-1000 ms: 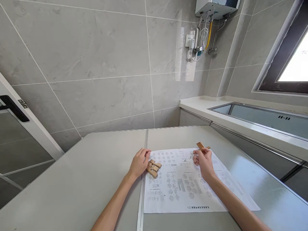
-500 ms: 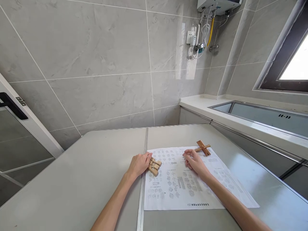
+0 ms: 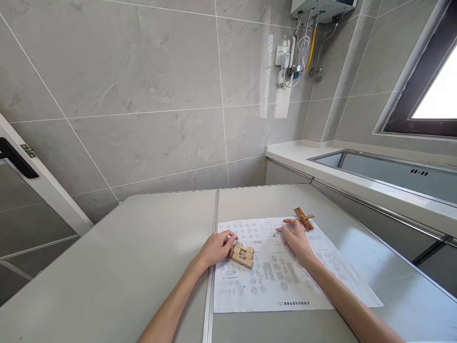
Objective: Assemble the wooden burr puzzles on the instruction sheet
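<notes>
A light wooden interlocking block puzzle (image 3: pixel 243 255), squarish with a gap in its middle, lies over a printed sheet (image 3: pixel 264 297). At its left edge is my left hand (image 3: pixel 218 247), fingers curled and gripping that side; the fingertips are partly hidden. My right hand (image 3: pixel 295 238) hovers or rests over the sheet's upper right, thumb and index finger apart, holding nothing. Just beyond it sits a darker brown wooden cross-shaped puzzle (image 3: pixel 304 219), made of crossed sticks, at the sheet's far edge. Rows of small line diagrams cover the sheet.
The grey table (image 3: pixel 160 228) has a seam strip (image 3: pixel 210 295) running along the sheet's left edge. To the right stands a counter with a sink (image 3: pixel 385 171). A door with a black handle (image 3: pixel 17 157) is at left, and a tiled wall (image 3: pixel 150 85) behind.
My left hand and the light wooden puzzle have shifted right, and the puzzle has turned to lie flatter. My right hand has moved slightly right, its thumb and index finger spreading.
</notes>
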